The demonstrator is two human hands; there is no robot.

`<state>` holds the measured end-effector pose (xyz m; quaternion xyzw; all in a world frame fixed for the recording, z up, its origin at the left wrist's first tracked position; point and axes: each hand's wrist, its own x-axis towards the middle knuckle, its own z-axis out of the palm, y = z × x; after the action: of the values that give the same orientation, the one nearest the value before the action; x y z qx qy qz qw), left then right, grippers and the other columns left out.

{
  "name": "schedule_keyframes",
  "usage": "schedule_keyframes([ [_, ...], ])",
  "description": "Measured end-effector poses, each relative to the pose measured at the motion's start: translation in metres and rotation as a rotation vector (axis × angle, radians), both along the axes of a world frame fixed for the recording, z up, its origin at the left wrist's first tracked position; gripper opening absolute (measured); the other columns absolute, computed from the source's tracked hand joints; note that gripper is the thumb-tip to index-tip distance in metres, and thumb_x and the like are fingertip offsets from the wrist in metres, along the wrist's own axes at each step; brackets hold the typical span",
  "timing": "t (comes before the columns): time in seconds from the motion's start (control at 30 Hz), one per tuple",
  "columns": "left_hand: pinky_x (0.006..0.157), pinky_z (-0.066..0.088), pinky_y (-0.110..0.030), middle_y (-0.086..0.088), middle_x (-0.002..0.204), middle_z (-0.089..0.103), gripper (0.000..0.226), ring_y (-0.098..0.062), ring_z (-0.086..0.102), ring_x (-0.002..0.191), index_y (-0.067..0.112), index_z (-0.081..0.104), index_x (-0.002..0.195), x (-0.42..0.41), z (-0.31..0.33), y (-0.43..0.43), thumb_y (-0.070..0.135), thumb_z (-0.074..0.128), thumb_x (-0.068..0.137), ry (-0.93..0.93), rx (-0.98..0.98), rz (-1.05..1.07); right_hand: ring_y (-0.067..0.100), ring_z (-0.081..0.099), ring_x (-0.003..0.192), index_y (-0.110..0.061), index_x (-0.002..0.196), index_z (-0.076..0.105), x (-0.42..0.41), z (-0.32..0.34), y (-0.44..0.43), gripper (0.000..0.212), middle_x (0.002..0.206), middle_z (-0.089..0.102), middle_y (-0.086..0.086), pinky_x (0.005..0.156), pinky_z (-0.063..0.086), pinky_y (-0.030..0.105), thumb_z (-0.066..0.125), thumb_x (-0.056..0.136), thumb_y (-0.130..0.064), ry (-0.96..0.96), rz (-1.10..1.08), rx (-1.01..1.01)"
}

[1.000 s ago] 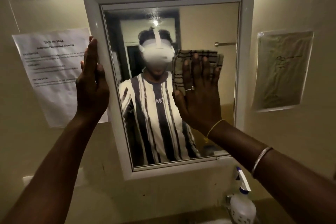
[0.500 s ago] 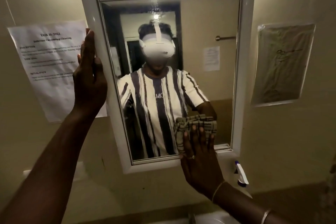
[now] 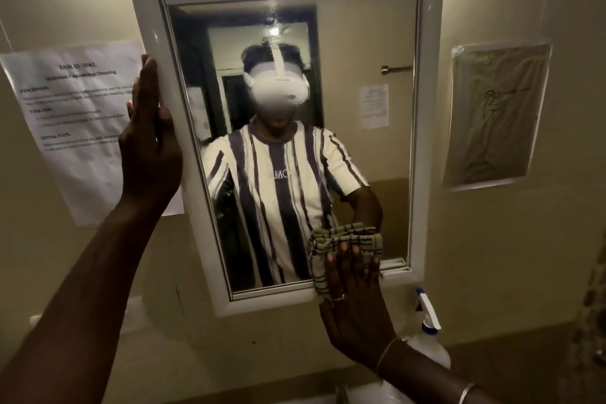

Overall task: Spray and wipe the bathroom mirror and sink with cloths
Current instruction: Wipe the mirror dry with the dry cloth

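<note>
A white-framed mirror (image 3: 429,108) hangs on the wall ahead. My right hand (image 3: 355,308) presses a checked green cloth (image 3: 347,241) flat against the glass at the lower right corner, fingers straight. My left hand (image 3: 149,147) lies along the mirror's left frame edge, fingers straight, steadying it. A white spray bottle (image 3: 428,334) stands below the mirror to the right, behind my right wrist. A bit of the white sink (image 3: 370,395) shows at the bottom edge.
A printed task sheet (image 3: 75,108) is taped to the wall left of the mirror. A plastic-covered sheet (image 3: 495,118) hangs on the right. The mirror reflects a person in a striped shirt and a door behind.
My right hand slid the cloth down the right side of the glass, from the upper part to the bottom corner. My left hand stayed on the frame.
</note>
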<state>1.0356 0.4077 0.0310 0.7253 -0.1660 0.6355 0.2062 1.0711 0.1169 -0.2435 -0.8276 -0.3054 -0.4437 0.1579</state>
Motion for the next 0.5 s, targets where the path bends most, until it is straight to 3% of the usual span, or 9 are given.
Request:
schedule_keyframes([
  [0.13, 0.109, 0.048, -0.052, 0.000, 0.167, 0.026, 0.053, -0.021, 0.051, 0.139, 0.019, 0.018, 0.161, 0.001, -0.001, 0.002, 0.018, 0.030, 0.110, 0.011, 0.009, -0.007, 0.047, 0.006, 0.155, 0.001, 0.158, 0.018, 0.017, 0.042, -0.008, 0.075, 0.166, 0.009, 0.031, 0.122, 0.009, 0.070, 0.046, 0.099, -0.035, -0.077, -0.032, 0.055],
  [0.27, 0.109, 0.048, -0.051, 0.000, 0.167, 0.027, 0.053, -0.021, 0.054, 0.135, 0.019, 0.018, 0.161, 0.001, 0.000, 0.001, 0.018, 0.031, 0.110, 0.017, -0.001, -0.008, 0.045, 0.003, 0.156, 0.002, 0.158, 0.016, 0.032, 0.083, -0.029, 0.081, 0.166, 0.007, 0.029, 0.123, 0.005, 0.068, 0.054, 0.097, -0.036, -0.141, -0.108, 0.189],
  [0.37, 0.111, 0.046, -0.051, -0.001, 0.167, 0.027, 0.053, -0.018, 0.051, 0.139, 0.019, 0.018, 0.161, 0.001, 0.000, 0.000, 0.017, 0.031, 0.110, 0.017, -0.016, -0.022, 0.043, 0.003, 0.156, 0.000, 0.158, 0.015, 0.040, 0.109, -0.044, 0.082, 0.166, 0.006, 0.026, 0.123, 0.004, 0.066, 0.053, 0.098, -0.042, -0.222, -0.114, 0.145],
  [0.5, 0.105, 0.050, -0.057, -0.001, 0.164, 0.034, 0.052, -0.031, 0.064, 0.120, 0.027, 0.016, 0.161, 0.003, -0.002, 0.000, 0.027, 0.029, 0.110, 0.020, -0.029, -0.037, 0.047, 0.012, 0.155, 0.001, 0.156, 0.025, 0.046, 0.163, -0.052, 0.081, 0.166, 0.010, 0.024, 0.124, 0.007, 0.065, 0.061, 0.097, -0.039, -0.306, -0.127, 0.100],
])
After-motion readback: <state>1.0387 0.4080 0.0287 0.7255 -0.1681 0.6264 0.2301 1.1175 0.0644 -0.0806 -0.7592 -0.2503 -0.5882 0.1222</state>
